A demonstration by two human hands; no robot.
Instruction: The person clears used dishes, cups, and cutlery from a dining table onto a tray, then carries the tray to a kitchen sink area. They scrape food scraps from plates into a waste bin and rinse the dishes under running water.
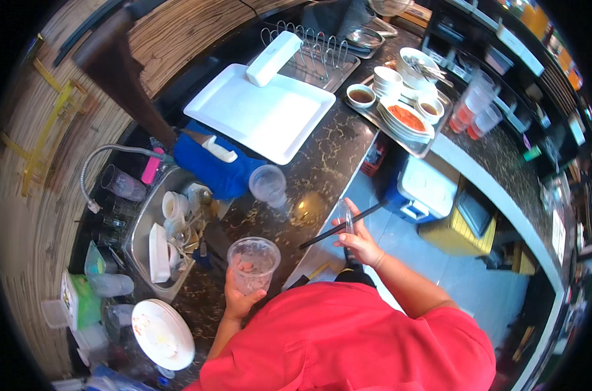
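Note:
My left hand [242, 299] is wrapped around a clear plastic cup [254, 264] above the counter's front edge. Pinkish residue, perhaps ice, shows through the cup's wall. To the right, my right hand [357, 237] grips a long black straw [320, 239] together with a small clear plastic piece [347, 217], which may be a spoon. Beyond the cup, another clear plastic cup [268, 182] rests on the dark marbled counter [300, 181] beside a blue cloth [203, 163]. A white-handled knife [220, 149] lies on that cloth.
At left, the steel sink [134, 229] holds bowls and utensils under a flexible faucet [84, 171]. Stacked soiled plates [163, 335] stand nearer me. A white tray [261, 112] lies behind. Loaded dishes fill a metal tray [418, 146] near the counter's edge; a blue cooler [425, 188] stands below.

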